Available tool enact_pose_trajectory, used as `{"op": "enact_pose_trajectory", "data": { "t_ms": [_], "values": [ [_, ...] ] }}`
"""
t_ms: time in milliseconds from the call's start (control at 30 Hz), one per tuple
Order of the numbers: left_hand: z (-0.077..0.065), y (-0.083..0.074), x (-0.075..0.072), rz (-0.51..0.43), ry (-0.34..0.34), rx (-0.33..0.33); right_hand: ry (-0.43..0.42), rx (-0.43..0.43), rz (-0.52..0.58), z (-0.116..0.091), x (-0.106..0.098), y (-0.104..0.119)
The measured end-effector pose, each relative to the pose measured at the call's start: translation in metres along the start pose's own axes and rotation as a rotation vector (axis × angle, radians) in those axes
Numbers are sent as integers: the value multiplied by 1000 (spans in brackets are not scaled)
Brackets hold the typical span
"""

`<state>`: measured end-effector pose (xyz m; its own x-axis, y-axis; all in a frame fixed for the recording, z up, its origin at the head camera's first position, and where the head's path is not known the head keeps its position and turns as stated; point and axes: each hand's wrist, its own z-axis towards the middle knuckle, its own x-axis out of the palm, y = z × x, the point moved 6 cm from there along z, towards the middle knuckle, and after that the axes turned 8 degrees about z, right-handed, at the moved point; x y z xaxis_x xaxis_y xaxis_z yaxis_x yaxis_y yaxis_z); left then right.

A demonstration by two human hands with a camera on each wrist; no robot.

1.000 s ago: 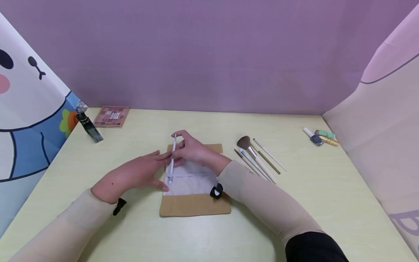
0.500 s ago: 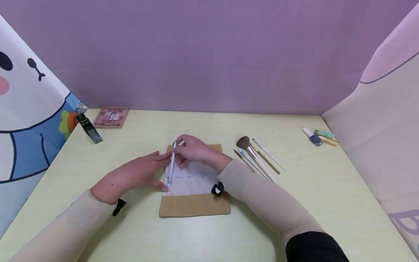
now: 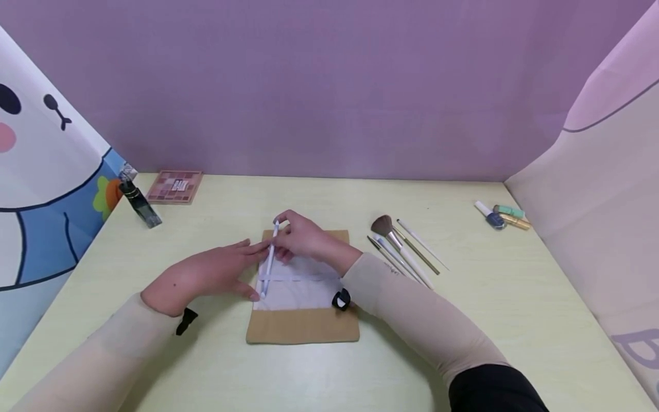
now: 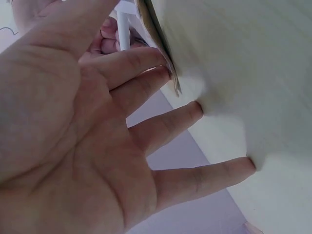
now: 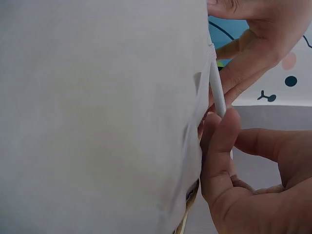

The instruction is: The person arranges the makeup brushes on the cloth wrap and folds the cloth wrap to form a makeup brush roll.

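Observation:
A tan fabric brush roll (image 3: 302,327) with a pale lining and a thin strap across it lies on the table. Along its left side runs a slim white makeup brush (image 3: 270,260), its lower part at the strap. My right hand (image 3: 304,237) pinches the brush near its far end; in the right wrist view, thumb and fingers close on the white handle (image 5: 217,90). My left hand (image 3: 218,272) rests at the roll's left edge with fingers spread and fairly straight. In the left wrist view, two fingertips touch the roll's edge and others touch the table.
Several makeup brushes (image 3: 407,252) lie right of the roll, one with a broad brown head. A palette (image 3: 175,187) and a dark bottle (image 3: 140,204) are at the back left. Small cosmetic bottles and tubes (image 3: 501,217) lie at the far right. A purple backdrop (image 3: 329,86) stands behind.
The white brush has slid a little toward me, its near end now further below the strap. My right hand has come slightly nearer with it. The left hand has barely moved.

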<state>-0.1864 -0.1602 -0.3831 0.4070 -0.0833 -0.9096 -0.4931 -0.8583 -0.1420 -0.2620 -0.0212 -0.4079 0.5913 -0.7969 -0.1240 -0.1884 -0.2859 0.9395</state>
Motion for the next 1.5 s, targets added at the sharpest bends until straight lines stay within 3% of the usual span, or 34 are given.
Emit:
{"op": "enact_pose_trajectory", "data": {
  "t_ms": [567,867,1100,1500],
  "values": [
    [-2,-1,-1,9,-24,19,47,-12,-200,-9,7,3],
    [-2,-1,-2,8,-27,13,48,17,-236,-14,8,3],
    [1,0,-1,5,-31,9,106,29,-258,-16,10,3],
    [-2,-2,-1,-17,-27,6,111,-29,-512,-31,17,6]
  ]
}}
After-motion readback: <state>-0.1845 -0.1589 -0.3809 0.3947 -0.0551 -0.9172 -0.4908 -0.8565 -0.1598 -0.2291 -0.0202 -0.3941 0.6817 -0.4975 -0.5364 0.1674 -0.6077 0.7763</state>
